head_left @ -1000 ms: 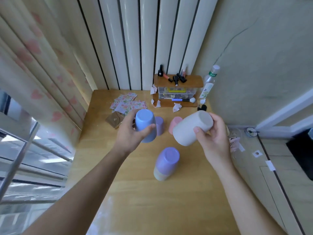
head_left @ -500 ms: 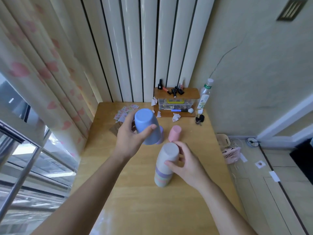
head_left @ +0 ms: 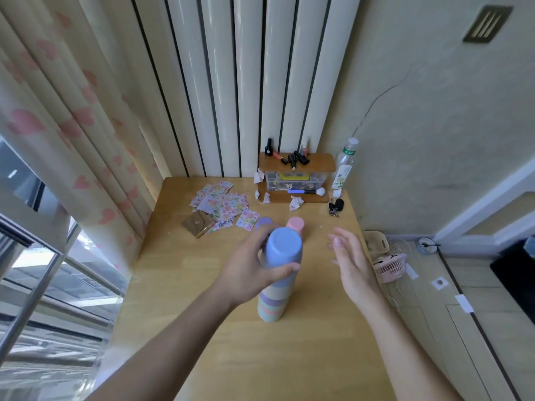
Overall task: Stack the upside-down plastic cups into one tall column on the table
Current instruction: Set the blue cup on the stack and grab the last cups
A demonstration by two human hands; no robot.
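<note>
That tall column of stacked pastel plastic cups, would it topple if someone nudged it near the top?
Probably: the column of stacked pastel plastic cups stands tall on a narrow base. It looks light, so it would likely tip or slide easily. The left hand gripping the blue top cup steadies it.

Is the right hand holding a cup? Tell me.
No, the right hand is open and empty beside the stack.

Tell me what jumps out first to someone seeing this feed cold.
The banded cup stack in the middle of the table catches the eye first, with the left hand gripping the blue cup on top of it. The right hand is open and empty just right of it. Behind the stack a pink cup and a purple cup stand loose, near scattered cards.
</note>
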